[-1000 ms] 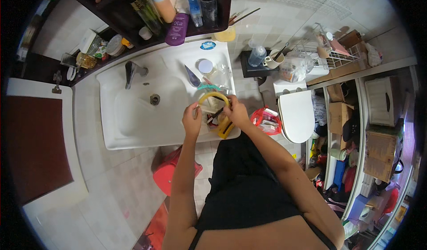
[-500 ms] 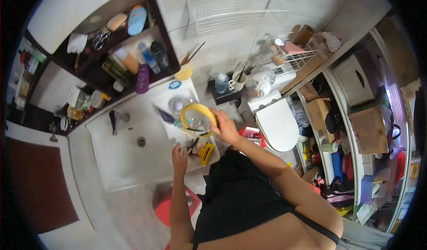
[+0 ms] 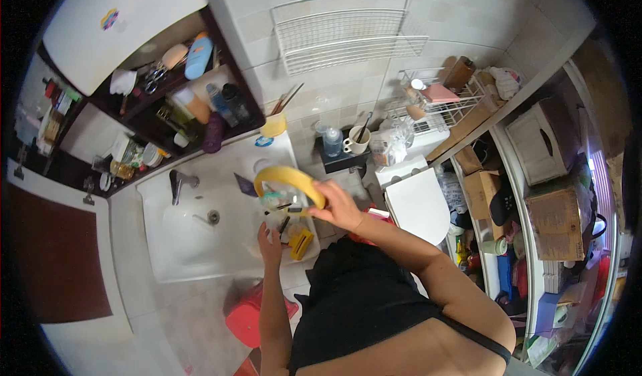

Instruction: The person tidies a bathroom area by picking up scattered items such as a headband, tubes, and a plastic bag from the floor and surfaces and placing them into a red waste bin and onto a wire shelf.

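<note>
My right hand (image 3: pixel 338 205) is closed on a yellow headband (image 3: pixel 291 175), a wide curved band held over the right side of the white sink counter. My left hand (image 3: pixel 269 243) is at the counter's front edge, fingers raised and slightly apart, with nothing visible in them. Just right of it lie a slim black item (image 3: pixel 284 225) and a chunky yellow piece (image 3: pixel 301 243), perhaps a hair clip. Small clear and pale items lie beneath the headband, partly hidden by it. A dark purple pointed tube (image 3: pixel 245 185) rests to its left.
Left of the counter is the sink basin (image 3: pixel 194 242) with a metal faucet (image 3: pixel 179 183). Behind stands a dark cabinet with bottles, and a yellow cup (image 3: pixel 273 125) holding brushes. A toilet (image 3: pixel 418 205) and crowded shelves are on the right. A red stool (image 3: pixel 251 319) stands below.
The headband has tilted from a near-round ring to a flatter arc and shifted slightly left, still in my right hand. My left hand stays by the counter edge. The whole view has shifted.
</note>
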Motion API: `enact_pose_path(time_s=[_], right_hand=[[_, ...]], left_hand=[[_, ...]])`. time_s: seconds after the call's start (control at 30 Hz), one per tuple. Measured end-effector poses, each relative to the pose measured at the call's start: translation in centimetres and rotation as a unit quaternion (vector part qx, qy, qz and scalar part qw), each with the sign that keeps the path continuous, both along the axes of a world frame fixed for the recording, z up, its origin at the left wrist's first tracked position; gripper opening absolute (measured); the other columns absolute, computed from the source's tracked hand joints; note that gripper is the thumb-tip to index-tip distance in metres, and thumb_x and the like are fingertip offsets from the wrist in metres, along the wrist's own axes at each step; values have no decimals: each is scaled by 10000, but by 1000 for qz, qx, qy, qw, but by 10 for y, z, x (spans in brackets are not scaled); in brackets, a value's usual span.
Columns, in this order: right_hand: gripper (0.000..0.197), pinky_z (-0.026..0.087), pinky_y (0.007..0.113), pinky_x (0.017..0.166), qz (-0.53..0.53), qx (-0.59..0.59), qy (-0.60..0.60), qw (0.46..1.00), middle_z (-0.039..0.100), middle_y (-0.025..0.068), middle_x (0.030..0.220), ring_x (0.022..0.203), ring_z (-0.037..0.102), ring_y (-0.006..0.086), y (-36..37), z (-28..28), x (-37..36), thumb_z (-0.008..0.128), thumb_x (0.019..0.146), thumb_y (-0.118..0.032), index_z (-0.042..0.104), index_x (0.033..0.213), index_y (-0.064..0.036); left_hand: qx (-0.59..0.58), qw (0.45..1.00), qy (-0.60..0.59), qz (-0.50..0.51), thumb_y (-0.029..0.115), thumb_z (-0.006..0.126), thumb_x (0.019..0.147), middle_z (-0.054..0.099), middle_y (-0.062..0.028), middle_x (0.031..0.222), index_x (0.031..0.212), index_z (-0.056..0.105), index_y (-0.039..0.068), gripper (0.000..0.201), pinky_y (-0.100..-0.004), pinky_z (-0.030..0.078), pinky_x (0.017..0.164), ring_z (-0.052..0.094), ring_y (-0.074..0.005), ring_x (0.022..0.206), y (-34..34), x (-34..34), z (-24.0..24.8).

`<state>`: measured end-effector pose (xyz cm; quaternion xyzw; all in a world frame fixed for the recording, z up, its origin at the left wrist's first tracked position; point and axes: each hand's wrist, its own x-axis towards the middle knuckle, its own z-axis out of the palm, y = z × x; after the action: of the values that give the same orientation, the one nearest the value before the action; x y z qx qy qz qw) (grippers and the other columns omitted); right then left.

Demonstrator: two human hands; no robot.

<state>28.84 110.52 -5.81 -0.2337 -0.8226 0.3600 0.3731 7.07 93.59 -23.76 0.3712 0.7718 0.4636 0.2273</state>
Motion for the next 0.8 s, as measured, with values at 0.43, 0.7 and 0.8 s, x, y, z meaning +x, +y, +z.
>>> enact_pose_path(time_s=[0.43,0.7,0.8], right_hand=[[507,503,286,694,-361,214,154,895,556,164,1131,866,594,186,203,162,145,627,887,-94,442,1352,-17],[552,502,297,638,-244,56,72,965,628,146,993,692,605,159,243,146,148,653,886,-183,431,1379,-73],[577,483,287,615,-237,21,75,968,626,130,979,680,576,144,245,135,147,661,881,-188,413,1390,-79]], left_hand=[[-8,997,-56,53,184,549,944,457,-191,1311,1359,421,6,469,-347,469,886,527,-290,1149,-6,48,16],[1,998,-13,60,155,547,944,463,-174,1309,1346,433,5,444,-348,479,882,540,-283,1116,8,76,22],[-6,998,-1,61,149,550,942,463,-156,1315,1358,431,20,451,-337,479,879,525,-274,1134,3,82,23]])
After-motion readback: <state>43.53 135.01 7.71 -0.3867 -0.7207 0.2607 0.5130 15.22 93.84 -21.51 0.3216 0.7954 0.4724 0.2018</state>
